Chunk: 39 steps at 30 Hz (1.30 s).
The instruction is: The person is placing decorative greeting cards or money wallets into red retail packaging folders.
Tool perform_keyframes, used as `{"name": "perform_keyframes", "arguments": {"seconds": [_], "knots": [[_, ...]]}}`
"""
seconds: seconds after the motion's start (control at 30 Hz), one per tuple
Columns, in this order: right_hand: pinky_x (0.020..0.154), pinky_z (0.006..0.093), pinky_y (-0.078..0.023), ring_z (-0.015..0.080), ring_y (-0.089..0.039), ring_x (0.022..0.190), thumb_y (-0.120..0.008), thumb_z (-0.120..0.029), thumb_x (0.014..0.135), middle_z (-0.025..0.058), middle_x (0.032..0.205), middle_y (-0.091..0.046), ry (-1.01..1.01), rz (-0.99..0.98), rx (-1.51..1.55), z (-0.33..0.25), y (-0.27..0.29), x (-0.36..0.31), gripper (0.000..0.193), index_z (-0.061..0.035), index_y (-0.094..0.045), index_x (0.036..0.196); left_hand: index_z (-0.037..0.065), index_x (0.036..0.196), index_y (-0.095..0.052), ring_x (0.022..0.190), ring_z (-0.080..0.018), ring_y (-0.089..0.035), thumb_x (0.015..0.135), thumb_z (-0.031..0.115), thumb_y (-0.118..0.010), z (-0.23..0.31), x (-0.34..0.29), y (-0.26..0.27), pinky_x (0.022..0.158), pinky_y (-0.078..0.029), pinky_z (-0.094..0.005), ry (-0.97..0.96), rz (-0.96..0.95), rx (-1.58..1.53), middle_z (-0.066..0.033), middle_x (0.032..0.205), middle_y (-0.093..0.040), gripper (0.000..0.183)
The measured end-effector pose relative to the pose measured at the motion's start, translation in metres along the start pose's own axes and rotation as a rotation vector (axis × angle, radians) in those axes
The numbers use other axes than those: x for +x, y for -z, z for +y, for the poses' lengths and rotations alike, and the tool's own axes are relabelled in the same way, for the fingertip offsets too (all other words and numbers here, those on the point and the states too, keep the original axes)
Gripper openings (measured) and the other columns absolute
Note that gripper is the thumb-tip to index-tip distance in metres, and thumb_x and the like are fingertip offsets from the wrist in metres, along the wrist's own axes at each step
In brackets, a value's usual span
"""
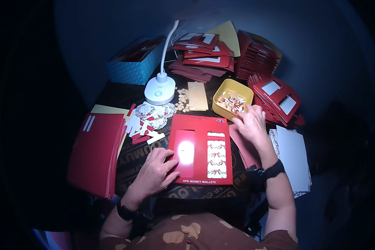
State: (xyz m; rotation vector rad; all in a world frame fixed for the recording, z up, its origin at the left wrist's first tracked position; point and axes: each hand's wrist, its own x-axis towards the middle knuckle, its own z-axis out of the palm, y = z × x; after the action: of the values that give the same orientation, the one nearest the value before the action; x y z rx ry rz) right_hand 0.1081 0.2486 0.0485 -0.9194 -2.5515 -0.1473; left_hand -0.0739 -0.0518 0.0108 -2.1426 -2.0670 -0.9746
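A red card money-wallet pack (199, 158) with two windows lies flat before me. Its left window shows a glossy red panel; the right shows a white wallet (216, 160) with red bows and green sprigs. My left hand (156, 167) rests along the pack's left edge, fingers apart and lying on the card. Beyond the pack's upper right corner stands a yellow box (226, 113) filled with small red, white and tan pieces (233, 103). My right hand (252, 125) bends over its near right corner, thumb and forefinger close together at the rim; anything between the fingertips is hidden.
Stacked red cards (93, 154) lie left, beside white and red strips (143, 129). A white lamp (159, 89) stands behind, near tan pieces (182, 100) and a blue box (133, 66). Red packs (208, 52) pile at the back; more (277, 98) and white sheets (293, 156) lie right.
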Motion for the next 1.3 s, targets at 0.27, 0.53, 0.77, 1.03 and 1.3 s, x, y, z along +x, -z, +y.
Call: {"name": "perform_keyframes", "arguments": {"seconds": [0.27,0.53,0.77,1.03,1.3], "knots": [[0.084,0.0458,-0.051,0.0395,-0.064,0.094,-0.069,-0.02,0.089,0.0214,0.104,-0.066,0.21,-0.162,0.377,-0.04,0.043,-0.083,0.028,0.0014,-0.066,0.106,-0.002,0.12,-0.063,0.12,-0.0387,-0.052,0.072,0.028,-0.087,0.003,-0.004,0.01,0.103,-0.044,-0.0468,0.036,-0.084,0.005,-0.0227,0.128,-0.053,0.061],[0.08,0.0445,-0.051,0.0374,-0.063,0.088,-0.067,-0.017,0.09,0.0197,0.096,-0.063,0.221,-0.22,0.451,-0.047,0.032,-0.126,0.025,0.0045,-0.06,0.101,-0.001,0.123,-0.061,0.12,-0.0396,-0.053,0.066,0.028,-0.091,0.001,-0.012,0.009,0.102,-0.044,-0.048,0.039,-0.107,0.006,-0.0226,0.13,-0.054,0.07],[0.078,0.0451,-0.05,0.0362,-0.062,0.085,-0.068,-0.015,0.088,0.0173,0.094,-0.063,0.237,-0.204,0.508,-0.043,0.037,-0.126,0.022,0.0019,-0.061,0.1,-0.002,0.122,-0.06,0.117,-0.0387,-0.053,0.066,0.026,-0.09,0.005,-0.012,0.012,0.101,-0.044,-0.0468,0.003,-0.095,-0.026,-0.0217,0.128,-0.053,0.069],[0.103,0.0493,-0.041,0.0443,-0.049,0.124,-0.07,-0.019,0.087,0.0277,0.129,-0.056,0.092,0.005,0.2,0.0,0.02,-0.121,0.044,0.0039,-0.06,0.123,-0.003,0.128,-0.056,0.114,-0.0382,-0.052,0.071,0.034,-0.087,0.002,-0.016,0.009,0.102,-0.042,-0.0468,-0.004,-0.032,-0.061,-0.0221,0.129,-0.051,0.074],[0.11,0.0597,-0.031,0.0501,-0.032,0.139,-0.07,-0.024,0.088,0.0339,0.149,-0.036,-0.03,-0.125,0.053,-0.004,0.0,-0.126,0.058,-0.0045,-0.053,0.14,-0.001,0.132,-0.055,0.128,-0.0426,-0.048,0.071,0.035,-0.088,-0.002,-0.023,0.003,0.114,-0.033,-0.0551,0.03,-0.08,-0.053,-0.0244,0.136,-0.048,0.078]]}}
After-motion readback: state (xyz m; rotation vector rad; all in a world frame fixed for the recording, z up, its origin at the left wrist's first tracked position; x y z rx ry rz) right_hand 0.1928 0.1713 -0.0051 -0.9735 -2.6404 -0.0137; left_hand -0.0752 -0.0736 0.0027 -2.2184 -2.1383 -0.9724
